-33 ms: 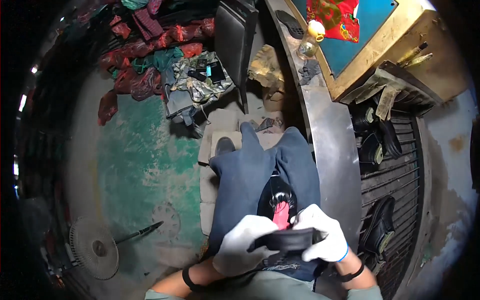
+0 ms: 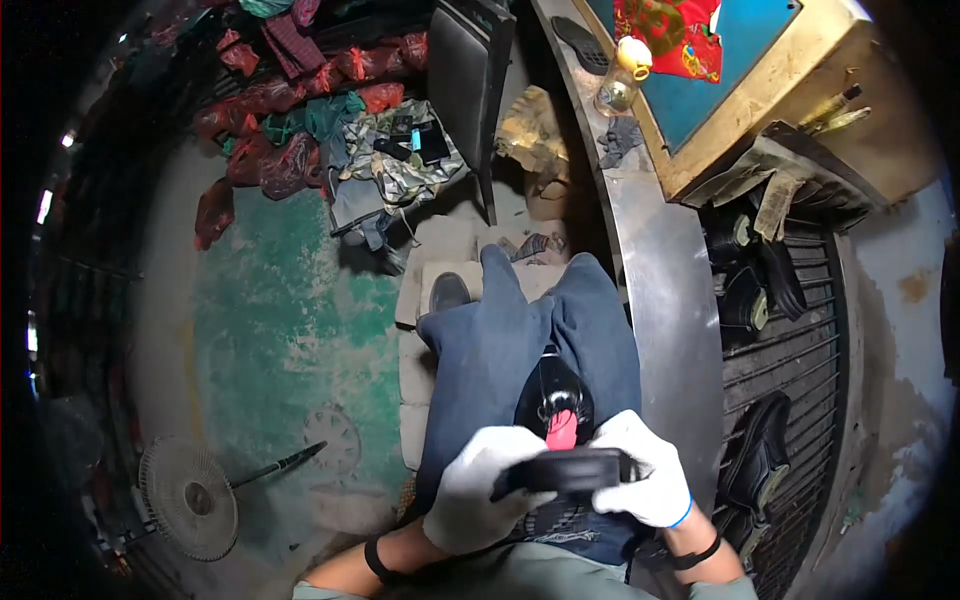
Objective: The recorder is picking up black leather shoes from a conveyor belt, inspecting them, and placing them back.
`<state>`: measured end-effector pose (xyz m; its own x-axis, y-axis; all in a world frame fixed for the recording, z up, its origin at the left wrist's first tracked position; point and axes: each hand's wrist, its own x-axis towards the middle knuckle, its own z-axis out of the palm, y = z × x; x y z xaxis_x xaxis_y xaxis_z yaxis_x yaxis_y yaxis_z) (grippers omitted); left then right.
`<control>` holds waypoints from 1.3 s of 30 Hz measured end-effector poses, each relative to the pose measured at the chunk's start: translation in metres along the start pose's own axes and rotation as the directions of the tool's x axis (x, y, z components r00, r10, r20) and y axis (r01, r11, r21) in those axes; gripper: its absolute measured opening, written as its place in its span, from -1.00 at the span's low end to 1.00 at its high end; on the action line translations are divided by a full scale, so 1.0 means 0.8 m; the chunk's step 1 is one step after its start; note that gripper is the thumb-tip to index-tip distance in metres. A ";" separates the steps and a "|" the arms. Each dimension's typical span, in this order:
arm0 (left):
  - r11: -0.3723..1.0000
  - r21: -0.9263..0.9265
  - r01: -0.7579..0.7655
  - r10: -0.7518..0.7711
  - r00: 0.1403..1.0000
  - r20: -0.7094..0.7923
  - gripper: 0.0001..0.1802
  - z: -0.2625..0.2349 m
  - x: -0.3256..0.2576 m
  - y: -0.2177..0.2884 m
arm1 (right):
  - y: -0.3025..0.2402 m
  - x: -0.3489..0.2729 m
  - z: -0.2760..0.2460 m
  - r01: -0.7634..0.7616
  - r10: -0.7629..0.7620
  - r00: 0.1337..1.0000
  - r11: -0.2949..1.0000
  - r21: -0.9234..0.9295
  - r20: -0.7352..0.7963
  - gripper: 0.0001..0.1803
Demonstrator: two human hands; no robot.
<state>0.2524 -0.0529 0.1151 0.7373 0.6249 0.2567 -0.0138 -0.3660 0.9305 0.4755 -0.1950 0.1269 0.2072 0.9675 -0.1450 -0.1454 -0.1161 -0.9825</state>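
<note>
Over my lap, both white-gloved hands grip a thick black shoe sole (image 2: 572, 471), seen nearly edge-on. My left hand (image 2: 482, 488) is closed around its left end. At its right end, my right hand (image 2: 642, 470) pinches it between thumb and fingers. Just beyond the sole, a glossy black shoe (image 2: 553, 388) is held between my thighs, toe pointing away. Its opening shows gathered edges and a bright pink piece (image 2: 562, 430) inside. The sole hides the near part of this shoe.
At my right runs a metal ledge (image 2: 665, 300) bearing another sole (image 2: 580, 45) and a bottle (image 2: 617, 92). Beyond it, black shoes (image 2: 757, 455) rest on a barred rack (image 2: 790, 370). A fan (image 2: 200, 497) stands at lower left; a black chair (image 2: 462, 100) is ahead.
The sole has tilted and shifted slightly between my hands, both still gripping it. My right hand has moved a little. The shoe between my thighs stays put.
</note>
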 end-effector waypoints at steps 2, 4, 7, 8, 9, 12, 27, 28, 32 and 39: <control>0.971 0.133 0.200 -0.199 0.980 -0.020 -0.39 0.006 0.006 -0.002 | 0.009 0.004 0.012 -0.131 0.116 0.975 0.989 -0.068 -0.190 -0.35; 0.958 0.066 0.277 -0.274 0.960 -0.053 -0.38 0.009 0.015 -0.007 | 0.015 0.008 0.017 -0.168 0.159 0.941 0.986 -0.004 -0.300 -0.34; 0.904 0.227 0.363 -0.373 0.928 -0.001 -0.41 -0.002 0.041 -0.020 | 0.016 0.022 0.009 -0.196 0.082 0.943 0.921 -0.338 -0.322 -0.32; 0.869 0.268 0.416 -0.429 0.903 -0.008 -0.43 -0.006 0.049 -0.021 | 0.014 0.026 0.002 -0.228 0.082 0.947 0.854 -0.469 -0.310 -0.32; 0.807 0.328 0.490 -0.512 0.858 -0.022 -0.45 -0.012 0.058 -0.025 | 0.011 0.029 -0.002 -0.269 0.107 0.936 0.831 -0.486 -0.336 -0.34; 0.840 0.439 0.318 -0.338 0.940 -0.033 -0.53 -0.014 0.064 -0.018 | 0.003 0.032 -0.004 -0.351 0.177 0.912 0.802 -0.483 -0.369 -0.33; 0.934 -0.220 0.280 -0.328 0.919 -0.220 0.29 0.020 -0.032 0.142 | -0.027 -0.096 0.085 0.236 -0.340 0.880 0.919 -0.315 -0.331 -0.28; 0.942 0.001 0.335 -0.327 0.921 -0.213 0.28 0.022 -0.037 0.139 | -0.021 -0.102 0.078 0.119 -0.094 0.947 0.991 0.063 -0.307 -0.15; 0.941 0.306 -0.145 0.143 0.989 0.027 -0.08 0.030 -0.057 0.100 | 0.037 -0.108 0.035 -0.091 0.380 0.923 0.357 0.930 -0.056 -0.01; 0.974 0.154 -0.168 0.123 0.957 0.262 -0.10 0.029 -0.066 0.042 | 0.128 -0.121 0.013 -0.209 0.437 0.898 0.311 0.927 0.056 -0.10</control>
<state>0.2289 -0.1144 0.1268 0.8809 0.3724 0.2921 -0.0331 -0.5672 0.8229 0.4302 -0.2980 0.0416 0.0683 0.8305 -0.5528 -0.9855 -0.0302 -0.1671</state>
